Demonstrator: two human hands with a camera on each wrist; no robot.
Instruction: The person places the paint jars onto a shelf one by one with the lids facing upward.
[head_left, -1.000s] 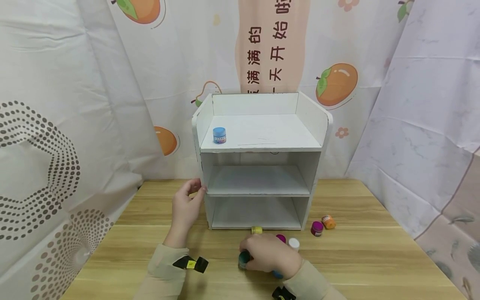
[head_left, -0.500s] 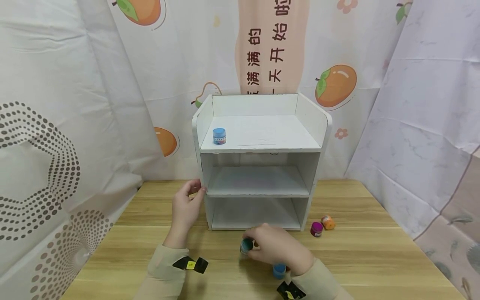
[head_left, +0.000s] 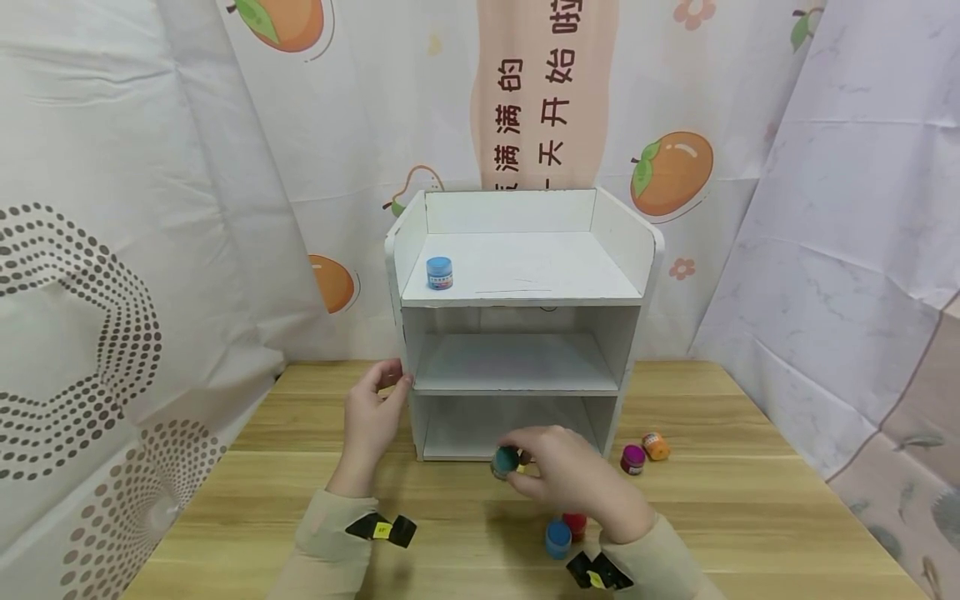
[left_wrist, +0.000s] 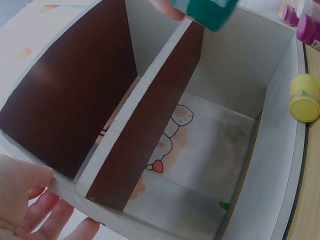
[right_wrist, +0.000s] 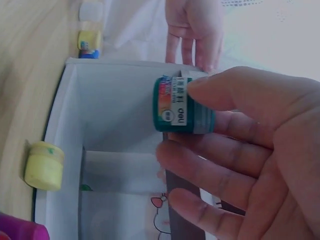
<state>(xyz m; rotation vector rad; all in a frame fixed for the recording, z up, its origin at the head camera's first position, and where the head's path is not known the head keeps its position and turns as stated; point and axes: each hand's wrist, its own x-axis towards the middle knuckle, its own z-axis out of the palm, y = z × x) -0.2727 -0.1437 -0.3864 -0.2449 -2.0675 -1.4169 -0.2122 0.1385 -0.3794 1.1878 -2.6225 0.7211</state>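
Observation:
A white shelf unit (head_left: pixel 521 301) stands on the table. My left hand (head_left: pixel 375 411) touches its left side, the thumb at the front edge and the fingers along the outer face. Thumb and fingers of my right hand (head_left: pixel 573 471) pinch a small green paint jar (right_wrist: pixel 172 102) in front of the lowest compartment. That jar is tilted, with its printed label facing the right wrist camera. A yellow jar (left_wrist: pixel 304 100) is at the shelf's bottom front edge, mostly hidden by my right hand in the head view. One light-blue jar (head_left: pixel 439 273) sits at the top shelf's left.
A blue jar (head_left: pixel 557 540) and a red jar (head_left: pixel 575 524) stand close together below my right hand. Right of the shelf are a purple jar (head_left: pixel 633 459) and an orange jar (head_left: pixel 656 447) lying on its side. Patterned cloth (head_left: pixel 360 108) hangs behind.
My right hand has carried the green jar up and to the right, toward the shelf's lower front. The red jar has come into view. The left hand stays in place.

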